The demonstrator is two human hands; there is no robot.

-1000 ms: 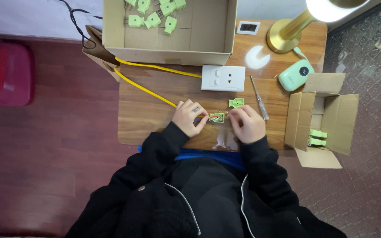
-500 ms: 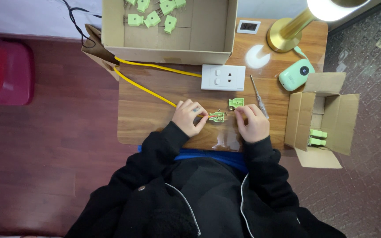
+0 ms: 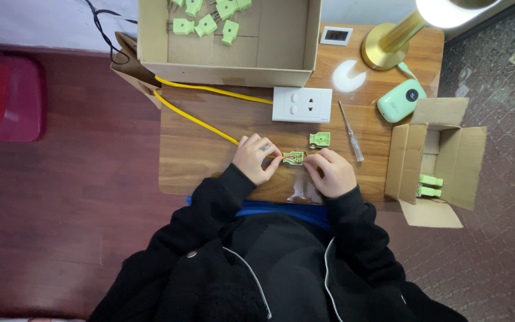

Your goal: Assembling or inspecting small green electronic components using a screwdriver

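A small green plug part [image 3: 294, 158] lies on the wooden table [image 3: 198, 149], with the end of a yellow cable [image 3: 198, 122] running into it. My left hand [image 3: 256, 158] pinches the cable end at the part's left side. My right hand [image 3: 331, 173] holds the part's right side with its fingertips. A second green plug part [image 3: 320, 140] lies just beyond, untouched. A screwdriver [image 3: 351, 131] rests to its right.
A large open cardboard box [image 3: 281, 42] with several green plug parts stands at the table's far side. A white wall socket [image 3: 302, 104], a brass lamp [image 3: 394, 39], a mint-green device [image 3: 402, 101] and a smaller open box [image 3: 430, 158] sit to the right. A red object [image 3: 4, 95] is on the floor at left.
My right hand has shifted slightly left, closing on the green part. The left hand stays on the cable end.
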